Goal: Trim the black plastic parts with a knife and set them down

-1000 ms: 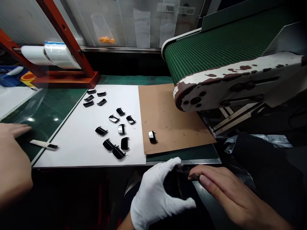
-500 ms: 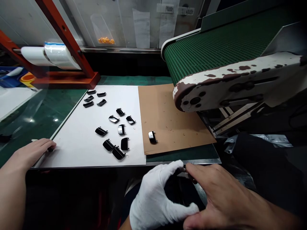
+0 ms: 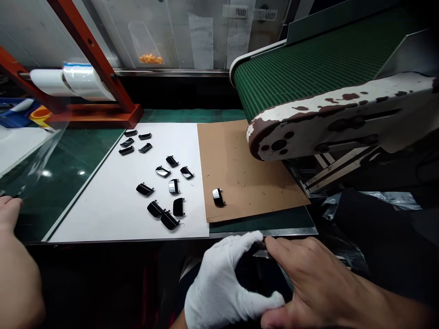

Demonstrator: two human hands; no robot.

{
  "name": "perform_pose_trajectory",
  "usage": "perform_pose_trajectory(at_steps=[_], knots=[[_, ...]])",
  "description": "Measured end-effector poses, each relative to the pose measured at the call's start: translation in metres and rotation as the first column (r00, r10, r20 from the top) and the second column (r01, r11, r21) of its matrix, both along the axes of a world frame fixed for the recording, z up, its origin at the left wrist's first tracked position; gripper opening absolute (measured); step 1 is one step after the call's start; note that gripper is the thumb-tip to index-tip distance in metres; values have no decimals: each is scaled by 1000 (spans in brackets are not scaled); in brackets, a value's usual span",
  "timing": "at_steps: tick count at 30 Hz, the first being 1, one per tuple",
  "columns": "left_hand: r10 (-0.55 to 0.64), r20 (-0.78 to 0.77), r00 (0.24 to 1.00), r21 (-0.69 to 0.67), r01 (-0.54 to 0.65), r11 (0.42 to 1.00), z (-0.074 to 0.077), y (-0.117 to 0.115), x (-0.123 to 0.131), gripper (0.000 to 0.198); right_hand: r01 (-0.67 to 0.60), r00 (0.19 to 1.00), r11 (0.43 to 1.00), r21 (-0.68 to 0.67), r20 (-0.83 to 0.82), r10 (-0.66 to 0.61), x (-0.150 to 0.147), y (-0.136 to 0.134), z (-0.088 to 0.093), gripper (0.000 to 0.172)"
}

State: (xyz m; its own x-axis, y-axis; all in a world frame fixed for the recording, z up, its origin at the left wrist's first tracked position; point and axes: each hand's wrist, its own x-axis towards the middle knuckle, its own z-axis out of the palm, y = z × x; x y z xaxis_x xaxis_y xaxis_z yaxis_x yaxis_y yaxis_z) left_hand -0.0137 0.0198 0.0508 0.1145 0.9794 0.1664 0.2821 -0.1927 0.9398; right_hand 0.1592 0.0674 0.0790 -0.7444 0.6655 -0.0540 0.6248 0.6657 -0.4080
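My left hand [image 3: 222, 283], in a white glove, is curled round a small dark part [image 3: 258, 254] just below the table's front edge. My bare right hand [image 3: 315, 278] comes in from the right, its fingertips pressed on the same part next to the gloved fingers. Most of the part is hidden between the two hands. Several glossy black parts [image 3: 164, 183] lie scattered on a white sheet [image 3: 113, 210] ahead. One more black part [image 3: 217, 197] lies on the brown cardboard [image 3: 240, 173].
A green conveyor belt [image 3: 308, 64] with a worn white side plate overhangs the cardboard at right. Another person's bare hand [image 3: 8, 208] is at the far left by clear film [image 3: 34, 155]. A film roll [image 3: 72, 80] hangs on an orange frame [image 3: 92, 50].
The other person's hand reached to the white sheet's near left corner, then drew back left; the small stick that lay there is gone. My right hand closed in on the part in my glove.
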Motion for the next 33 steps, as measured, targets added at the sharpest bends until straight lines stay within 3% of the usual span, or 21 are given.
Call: perform_pose_trajectory(at_steps=[5,23,33], knots=[[27,-19,999,-7,-27,1000,-2,0,0,60,13,999,994,105,-41,-9,-2,-3,-7,82],[57,-21,998,-110,-59,992,-3,2,5,50,-41,997,957,287,-46,57,0,-2,-19,84],[76,-28,997,-99,-79,992,-7,2,6,55,-63,995,943,327,-47,82,1,-1,-20,82]])
